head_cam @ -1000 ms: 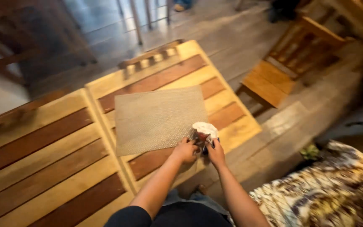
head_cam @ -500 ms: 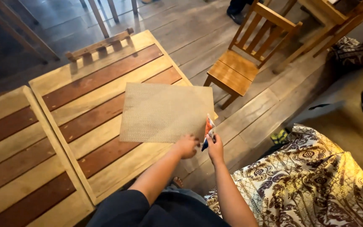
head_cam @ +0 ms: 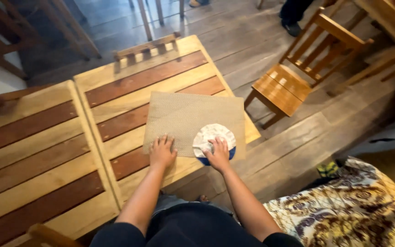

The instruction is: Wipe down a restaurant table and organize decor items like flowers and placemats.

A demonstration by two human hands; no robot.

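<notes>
A tan woven placemat [head_cam: 188, 116] lies flat on a wooden slatted table [head_cam: 129, 87]. On its near right corner sits a round patterned coaster [head_cam: 212, 137], white on top with a blue edge. My right hand [head_cam: 219, 155] presses flat on the near side of the coaster, fingers spread. My left hand [head_cam: 162, 151] rests palm down on the placemat's near left corner, fingers apart, holding nothing.
A second slatted table [head_cam: 28, 151] adjoins on the left. A wooden chair [head_cam: 293, 82] stands to the right on the plank floor, another chair back [head_cam: 147, 45] at the far edge. Patterned fabric [head_cam: 344, 210] lies at the lower right. A person's feet [head_cam: 293, 23] show at the top.
Both hands were together holding the coaster at the placemat's near corner; now the coaster lies flat under my right hand and my left hand has moved left onto the placemat.
</notes>
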